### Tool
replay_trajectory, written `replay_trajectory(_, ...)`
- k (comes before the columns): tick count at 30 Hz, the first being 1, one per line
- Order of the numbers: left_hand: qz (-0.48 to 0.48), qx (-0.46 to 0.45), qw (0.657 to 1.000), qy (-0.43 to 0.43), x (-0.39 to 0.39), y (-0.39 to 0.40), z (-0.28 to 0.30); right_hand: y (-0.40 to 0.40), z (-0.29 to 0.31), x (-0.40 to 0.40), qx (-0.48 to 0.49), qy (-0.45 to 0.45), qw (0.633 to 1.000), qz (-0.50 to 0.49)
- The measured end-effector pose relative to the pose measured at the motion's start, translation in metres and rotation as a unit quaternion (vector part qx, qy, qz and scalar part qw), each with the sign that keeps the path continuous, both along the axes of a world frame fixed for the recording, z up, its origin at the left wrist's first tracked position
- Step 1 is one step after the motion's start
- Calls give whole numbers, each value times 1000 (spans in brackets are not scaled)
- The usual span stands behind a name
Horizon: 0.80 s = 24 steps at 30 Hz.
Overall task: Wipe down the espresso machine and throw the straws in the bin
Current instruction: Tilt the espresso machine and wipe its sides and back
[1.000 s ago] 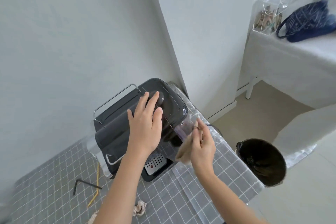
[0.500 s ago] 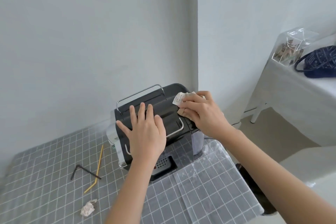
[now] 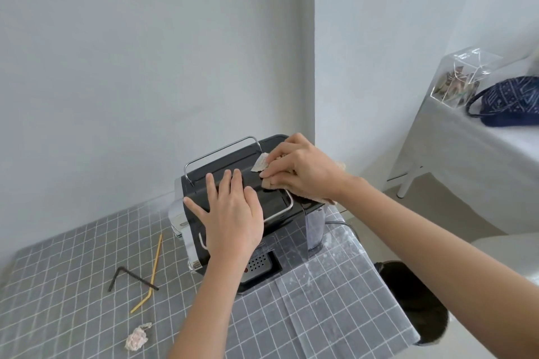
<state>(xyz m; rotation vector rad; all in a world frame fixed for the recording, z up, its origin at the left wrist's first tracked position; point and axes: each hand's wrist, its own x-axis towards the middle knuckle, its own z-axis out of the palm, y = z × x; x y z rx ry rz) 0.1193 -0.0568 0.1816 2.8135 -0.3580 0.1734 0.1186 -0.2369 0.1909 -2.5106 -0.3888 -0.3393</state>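
A black espresso machine [image 3: 274, 207] with chrome rails stands on the grey checked table [image 3: 320, 315] near the wall corner. My left hand [image 3: 233, 218] lies flat on its top, fingers spread. My right hand [image 3: 297, 172] presses a beige cloth [image 3: 259, 166] onto the machine's back right top, fingers curled over the cloth. A yellow bent straw [image 3: 153, 268] and a black bent straw [image 3: 128, 278] lie crossed on the table left of the machine. A dark bin [image 3: 414, 303] stands on the floor beyond the table's right edge, partly hidden by my right forearm.
A crumpled tissue [image 3: 137, 339] lies near the table's front left. A cable [image 3: 341, 223] runs off behind the machine's right side. At the far right, a white-covered table [image 3: 466, 166] carries a clear box [image 3: 460, 79] and a dark blue bag [image 3: 510, 102].
My right hand rose with the cloth from the machine's right front up to its top, then slid slightly along the top. My left hand shifted forward on the top. The view turned left.
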Motion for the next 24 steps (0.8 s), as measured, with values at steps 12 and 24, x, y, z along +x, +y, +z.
replay_trajectory(12,3,16,1000,-19,0,0,-2,-5,-29,-31,83,-80,979,-166)
replay_trajectory(24,6,7,1000,-11,0,-1,-1,4,-75,-138,186,-103,946,-244)
